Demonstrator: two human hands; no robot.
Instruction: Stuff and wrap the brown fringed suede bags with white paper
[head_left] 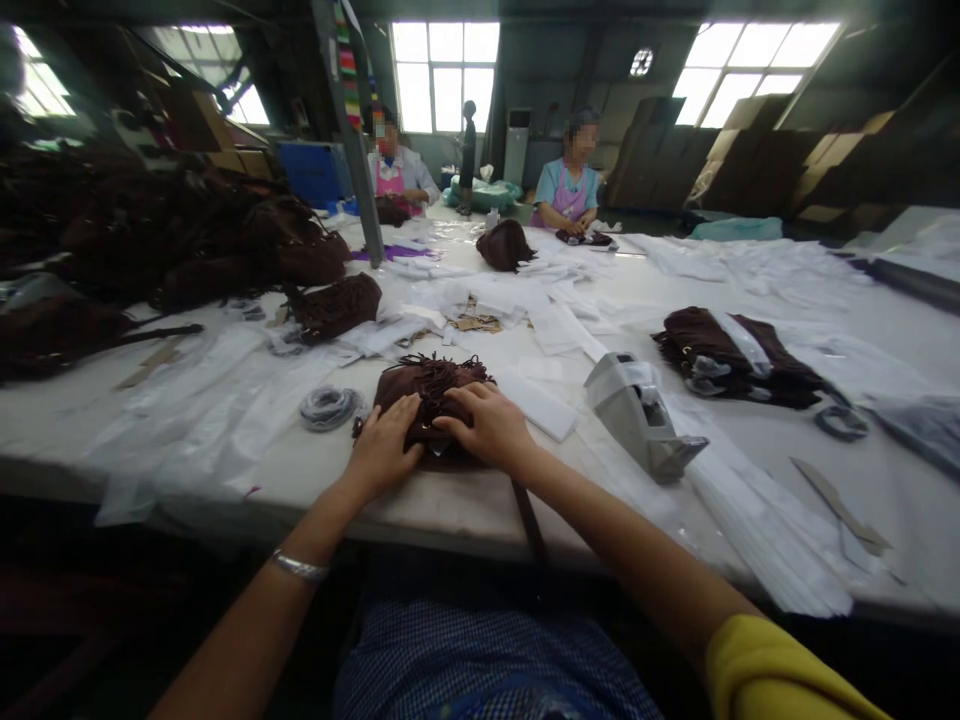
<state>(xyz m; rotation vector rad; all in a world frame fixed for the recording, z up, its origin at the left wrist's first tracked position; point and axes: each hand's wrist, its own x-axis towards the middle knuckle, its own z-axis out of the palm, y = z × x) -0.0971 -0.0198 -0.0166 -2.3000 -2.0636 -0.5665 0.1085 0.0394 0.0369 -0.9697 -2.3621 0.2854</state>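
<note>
A dark brown fringed handbag (409, 382) lies on the white table in front of me. My left hand (386, 440) rests on its left side, fingers stretched out flat over it. On the right part of the bag lies my right hand (487, 425), its fingers spread over the fringe. A dark strap (530, 520) hangs from the bag over the table's front edge. Just left of the bag sits a coil of grey wrapped strap (328, 408). The bag's underside is hidden.
A grey tape dispenser (637, 415) stands to the right, near a wrapped brown bag (739, 355) and a blade-like tool (840, 505). Brown bags (225, 240) are heaped at the left. Thin white sheets (202, 420) cover much of the table. Two people work across it, beyond a metal post (352, 140).
</note>
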